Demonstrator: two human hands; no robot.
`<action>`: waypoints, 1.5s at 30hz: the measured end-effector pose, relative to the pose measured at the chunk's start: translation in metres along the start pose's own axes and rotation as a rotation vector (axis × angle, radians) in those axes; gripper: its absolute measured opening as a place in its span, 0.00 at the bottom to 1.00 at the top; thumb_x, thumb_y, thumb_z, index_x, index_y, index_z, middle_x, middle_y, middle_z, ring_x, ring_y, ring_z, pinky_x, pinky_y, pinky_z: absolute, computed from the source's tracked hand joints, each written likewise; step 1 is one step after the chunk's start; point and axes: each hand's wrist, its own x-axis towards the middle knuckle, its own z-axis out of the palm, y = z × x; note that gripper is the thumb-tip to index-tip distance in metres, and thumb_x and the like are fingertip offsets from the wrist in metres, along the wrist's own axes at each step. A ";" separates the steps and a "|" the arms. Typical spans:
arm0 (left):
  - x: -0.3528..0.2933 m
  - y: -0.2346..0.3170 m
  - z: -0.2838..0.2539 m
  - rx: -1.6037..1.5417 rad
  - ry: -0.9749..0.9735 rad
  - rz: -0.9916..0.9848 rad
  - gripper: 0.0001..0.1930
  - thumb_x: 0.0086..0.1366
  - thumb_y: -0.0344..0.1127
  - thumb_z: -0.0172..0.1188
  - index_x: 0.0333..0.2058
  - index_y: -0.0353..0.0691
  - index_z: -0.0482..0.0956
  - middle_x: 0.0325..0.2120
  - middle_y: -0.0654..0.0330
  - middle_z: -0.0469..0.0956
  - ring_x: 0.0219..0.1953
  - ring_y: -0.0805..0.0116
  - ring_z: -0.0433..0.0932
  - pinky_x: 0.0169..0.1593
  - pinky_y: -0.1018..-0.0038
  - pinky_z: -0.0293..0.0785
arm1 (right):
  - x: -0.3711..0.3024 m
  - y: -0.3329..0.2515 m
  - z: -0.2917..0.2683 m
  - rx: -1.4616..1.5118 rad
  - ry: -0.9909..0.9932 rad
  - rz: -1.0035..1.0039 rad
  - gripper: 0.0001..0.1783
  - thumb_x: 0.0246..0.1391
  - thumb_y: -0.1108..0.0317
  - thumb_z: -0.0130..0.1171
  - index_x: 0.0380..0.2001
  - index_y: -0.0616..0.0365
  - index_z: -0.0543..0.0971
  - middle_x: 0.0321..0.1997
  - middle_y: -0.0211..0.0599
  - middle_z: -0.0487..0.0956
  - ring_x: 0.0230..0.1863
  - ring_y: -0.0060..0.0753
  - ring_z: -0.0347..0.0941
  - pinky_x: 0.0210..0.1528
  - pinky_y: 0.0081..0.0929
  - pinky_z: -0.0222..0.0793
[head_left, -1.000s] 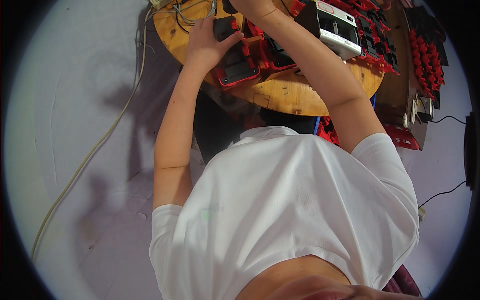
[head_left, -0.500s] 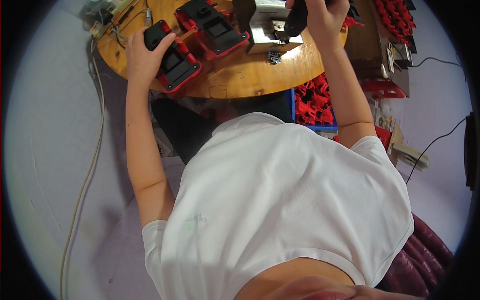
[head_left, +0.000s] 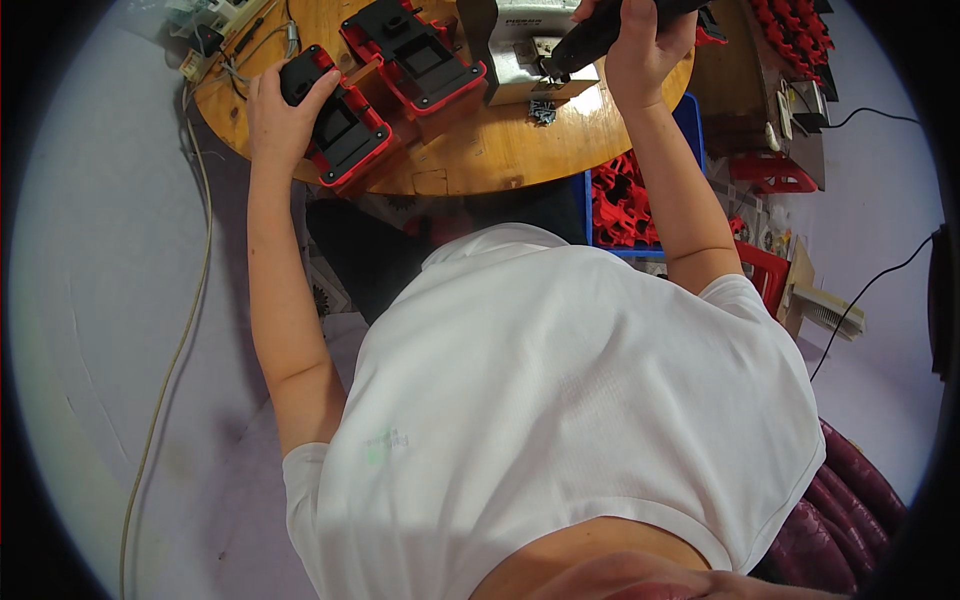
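My left hand [head_left: 276, 118] rests closed around the upper end of a red-and-black plastic housing [head_left: 352, 142] on the table, thumb over its top. A second housing [head_left: 418, 62] of the same kind lies just right of it. In my right hand [head_left: 645, 62] is a black electric screwdriver [head_left: 592, 40], gripped round its body and tilted down to the left. Its tip is at the front opening of a silver metal box [head_left: 508, 88], which looks like a screw feeder; whether the tip touches is too small to tell. A small pile of screws [head_left: 542, 112] lies before the box.
The round wooden table [head_left: 450, 170] has cables [head_left: 262, 48] at its left. Below its right edge stands a blue crate [head_left: 588, 215] of red plastic parts [head_left: 622, 205]. More red parts [head_left: 790, 35] are at the far right, with a red stool [head_left: 775, 172] below.
My right hand has brought the screwdriver's tip left and down to the opening of the metal box. My left hand stays on the housing. The view has shifted slightly.
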 end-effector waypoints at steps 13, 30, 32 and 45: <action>-0.001 0.003 0.000 0.010 0.005 -0.013 0.41 0.55 0.64 0.72 0.54 0.32 0.77 0.48 0.46 0.76 0.53 0.46 0.76 0.57 0.58 0.72 | -0.006 0.010 0.001 0.031 -0.062 -0.100 0.23 0.66 0.53 0.65 0.49 0.58 0.69 0.31 0.36 0.78 0.25 0.25 0.76 0.27 0.27 0.74; -0.010 -0.017 0.000 -0.733 -0.207 -0.320 0.62 0.46 0.54 0.83 0.68 0.23 0.53 0.54 0.48 0.79 0.56 0.61 0.80 0.59 0.68 0.76 | 0.052 0.027 0.232 0.605 -0.115 -0.025 0.17 0.67 0.56 0.63 0.45 0.54 0.69 0.29 0.27 0.75 0.24 0.18 0.72 0.26 0.20 0.69; -0.009 -0.028 0.011 -0.703 -0.161 -0.324 0.63 0.45 0.55 0.83 0.68 0.24 0.54 0.51 0.50 0.81 0.54 0.62 0.81 0.58 0.69 0.77 | 0.045 0.034 0.258 0.597 -0.136 -0.027 0.18 0.67 0.57 0.64 0.47 0.54 0.69 0.31 0.26 0.75 0.25 0.16 0.70 0.27 0.19 0.68; -0.013 -0.005 -0.003 -0.622 -0.177 -0.349 0.63 0.46 0.56 0.82 0.68 0.26 0.53 0.56 0.46 0.75 0.59 0.57 0.77 0.63 0.66 0.74 | 0.034 0.051 0.285 0.510 -0.247 0.009 0.17 0.67 0.62 0.63 0.48 0.57 0.68 0.30 0.27 0.75 0.23 0.16 0.70 0.24 0.19 0.69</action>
